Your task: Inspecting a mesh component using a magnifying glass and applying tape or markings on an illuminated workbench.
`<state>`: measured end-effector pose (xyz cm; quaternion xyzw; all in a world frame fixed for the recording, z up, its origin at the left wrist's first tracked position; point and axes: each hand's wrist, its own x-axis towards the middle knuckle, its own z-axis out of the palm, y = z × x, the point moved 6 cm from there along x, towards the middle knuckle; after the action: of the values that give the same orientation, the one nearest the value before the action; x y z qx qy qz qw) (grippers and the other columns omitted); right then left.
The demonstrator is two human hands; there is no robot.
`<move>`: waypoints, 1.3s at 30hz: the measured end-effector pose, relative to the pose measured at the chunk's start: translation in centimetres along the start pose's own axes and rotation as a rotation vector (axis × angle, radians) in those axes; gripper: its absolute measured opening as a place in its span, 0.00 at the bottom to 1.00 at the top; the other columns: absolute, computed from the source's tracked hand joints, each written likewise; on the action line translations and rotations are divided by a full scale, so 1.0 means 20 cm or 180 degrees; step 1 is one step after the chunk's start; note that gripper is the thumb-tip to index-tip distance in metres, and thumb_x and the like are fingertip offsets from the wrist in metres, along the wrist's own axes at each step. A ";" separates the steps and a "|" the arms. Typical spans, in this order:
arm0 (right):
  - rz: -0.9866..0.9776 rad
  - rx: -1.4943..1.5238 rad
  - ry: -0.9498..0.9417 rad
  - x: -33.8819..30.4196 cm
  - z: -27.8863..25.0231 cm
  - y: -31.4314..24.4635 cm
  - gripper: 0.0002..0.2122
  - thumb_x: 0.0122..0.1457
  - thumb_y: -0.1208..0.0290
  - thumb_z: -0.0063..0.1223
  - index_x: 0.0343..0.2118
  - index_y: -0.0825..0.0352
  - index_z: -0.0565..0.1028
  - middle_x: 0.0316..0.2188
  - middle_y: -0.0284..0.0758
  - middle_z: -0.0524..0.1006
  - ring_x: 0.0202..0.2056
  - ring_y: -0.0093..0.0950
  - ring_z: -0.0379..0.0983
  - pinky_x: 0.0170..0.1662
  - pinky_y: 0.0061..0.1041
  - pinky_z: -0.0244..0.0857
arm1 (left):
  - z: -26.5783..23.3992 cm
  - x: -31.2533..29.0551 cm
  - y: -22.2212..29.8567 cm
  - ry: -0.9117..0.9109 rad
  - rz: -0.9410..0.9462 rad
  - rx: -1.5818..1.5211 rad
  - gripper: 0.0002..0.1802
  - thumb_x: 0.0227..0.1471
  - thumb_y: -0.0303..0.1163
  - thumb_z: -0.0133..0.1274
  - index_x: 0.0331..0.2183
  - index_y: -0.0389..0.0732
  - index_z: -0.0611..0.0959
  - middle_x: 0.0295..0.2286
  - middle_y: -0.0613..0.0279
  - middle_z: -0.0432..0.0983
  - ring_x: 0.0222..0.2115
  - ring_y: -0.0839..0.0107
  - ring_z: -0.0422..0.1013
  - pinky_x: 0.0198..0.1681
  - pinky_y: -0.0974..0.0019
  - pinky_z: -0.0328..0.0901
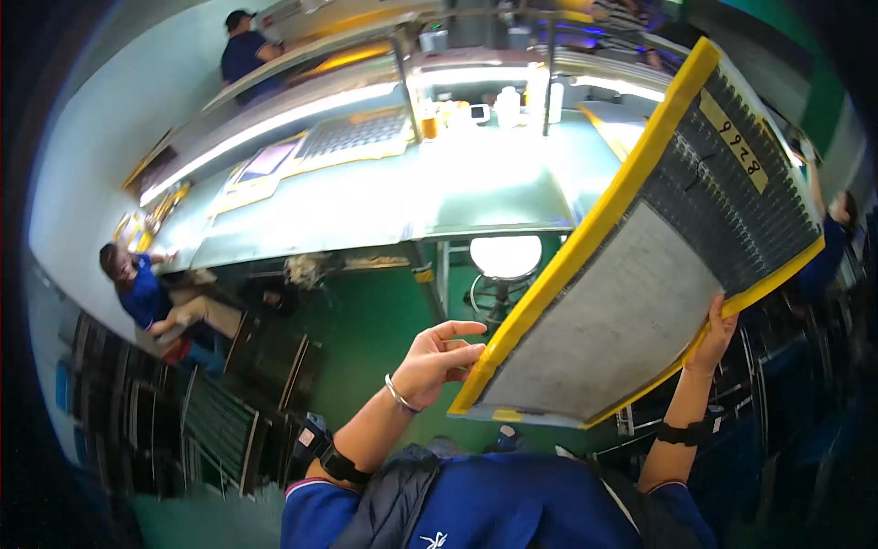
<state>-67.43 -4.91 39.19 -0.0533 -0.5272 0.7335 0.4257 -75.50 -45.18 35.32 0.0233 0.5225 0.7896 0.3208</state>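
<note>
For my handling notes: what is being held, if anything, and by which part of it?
A yellow-edged panel: the right hand grips its lower edge; the left hand is at its left edge near the bottom corner, grip unclear.

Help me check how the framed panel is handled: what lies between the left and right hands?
In the head view, the lower part of the yellow-framed panel, mostly its grey section, lies between the left hand and right hand.

The frame (583,233) is yellow, its panel (622,311) grey.
</note>
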 end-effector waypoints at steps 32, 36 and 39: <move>-0.0136 0.1470 0.0353 1.11 1.74 1.75 0.07 0.61 0.73 0.39 0.41 0.59 0.67 0.33 0.31 0.70 0.30 0.20 0.68 0.29 0.19 0.66 | -1.05 1.15 1.29 0.0321 0.3617 0.2940 0.13 0.33 0.18 0.58 0.29 0.35 0.82 0.25 0.56 0.77 0.20 0.67 0.74 0.23 0.73 0.68; 0.0841 0.1050 -0.1133 1.05 2.09 2.08 0.24 0.60 0.55 0.40 0.54 0.65 0.59 0.52 0.42 0.64 0.53 0.36 0.60 0.57 0.37 0.54 | -1.06 1.15 1.41 0.1041 0.4408 0.4343 0.14 0.32 0.17 0.57 0.30 0.34 0.81 0.25 0.59 0.77 0.24 0.67 0.75 0.25 0.72 0.69; 0.2145 0.2501 -0.1308 0.95 1.85 2.72 0.25 0.60 0.53 0.38 0.56 0.64 0.58 0.53 0.39 0.62 0.52 0.36 0.60 0.53 0.38 0.59 | -1.08 1.23 1.38 0.1326 0.4652 0.5140 0.13 0.35 0.17 0.56 0.30 0.35 0.81 0.26 0.59 0.77 0.24 0.68 0.75 0.25 0.73 0.69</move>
<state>-129.73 -23.33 17.87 0.0880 -0.2399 0.9658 0.0438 -116.44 -56.44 41.44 0.3951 0.7878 0.2046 -0.4259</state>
